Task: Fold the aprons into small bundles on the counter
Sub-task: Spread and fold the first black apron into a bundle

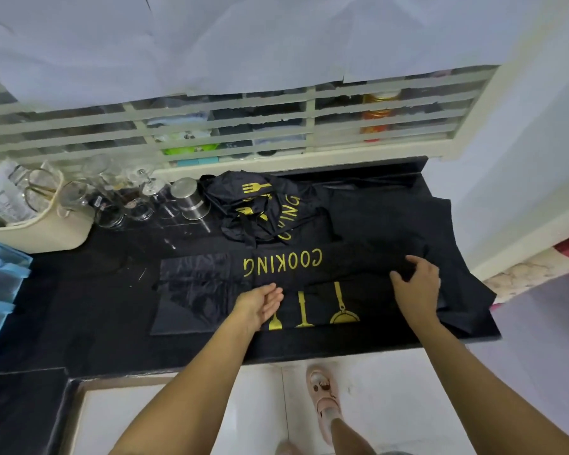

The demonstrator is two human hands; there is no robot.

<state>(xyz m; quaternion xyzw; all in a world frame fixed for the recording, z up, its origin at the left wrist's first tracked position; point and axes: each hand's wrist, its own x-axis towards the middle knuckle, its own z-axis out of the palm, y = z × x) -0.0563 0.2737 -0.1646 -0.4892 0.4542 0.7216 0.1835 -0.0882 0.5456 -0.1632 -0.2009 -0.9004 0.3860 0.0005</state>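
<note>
Left hand (260, 303) loose-fingered on black apron (283, 265), right hand (415, 284) tight around its fold.

This is a home kitchen: a black stone counter (89, 307) carries a cluster of drinking glasses (145, 188) and a steel canister (188, 198) below a louvred window (230, 126). White floor tiles (260, 405) lie below, and black aprons (283, 262) printed COOKING with gold utensils lie on the counter.

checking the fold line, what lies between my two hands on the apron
Head view: between the left hand and right hand lies only black cloth of the apron, with two gold utensil handles.
</note>
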